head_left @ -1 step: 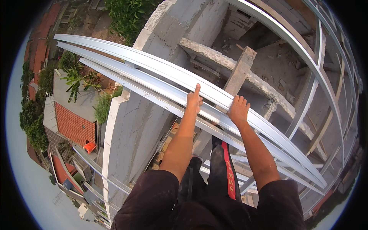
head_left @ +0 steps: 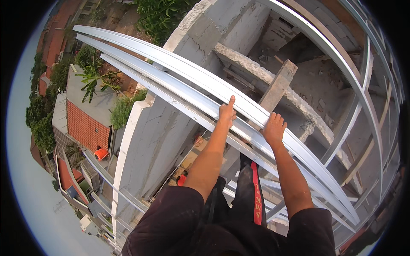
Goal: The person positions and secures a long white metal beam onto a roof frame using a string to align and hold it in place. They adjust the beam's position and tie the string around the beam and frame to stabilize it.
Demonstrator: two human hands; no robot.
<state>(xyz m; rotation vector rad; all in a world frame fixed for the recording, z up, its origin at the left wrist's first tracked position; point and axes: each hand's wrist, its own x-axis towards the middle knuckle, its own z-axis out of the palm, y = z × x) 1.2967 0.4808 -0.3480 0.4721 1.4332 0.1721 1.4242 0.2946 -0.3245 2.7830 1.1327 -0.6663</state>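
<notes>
Several long light-grey metal channels (head_left: pixel 171 68) lie bundled side by side, running from the upper left down to the lower right over the top of a concrete wall (head_left: pixel 149 128). My left hand (head_left: pixel 227 113) grips the edge of one channel, index finger stretched along it. My right hand (head_left: pixel 273 128) lies on the neighbouring channel a little to the right, fingers curled over its far edge. Both forearms reach up from dark sleeves at the lower edge.
I stand high up on an unfinished building. A wooden post (head_left: pixel 277 87) and a rough concrete beam (head_left: pixel 252 68) sit behind the channels. Thin steel frame members (head_left: pixel 358 85) arc on the right. Far below on the left are red-tiled roofs (head_left: pixel 85 126) and trees (head_left: pixel 42 123).
</notes>
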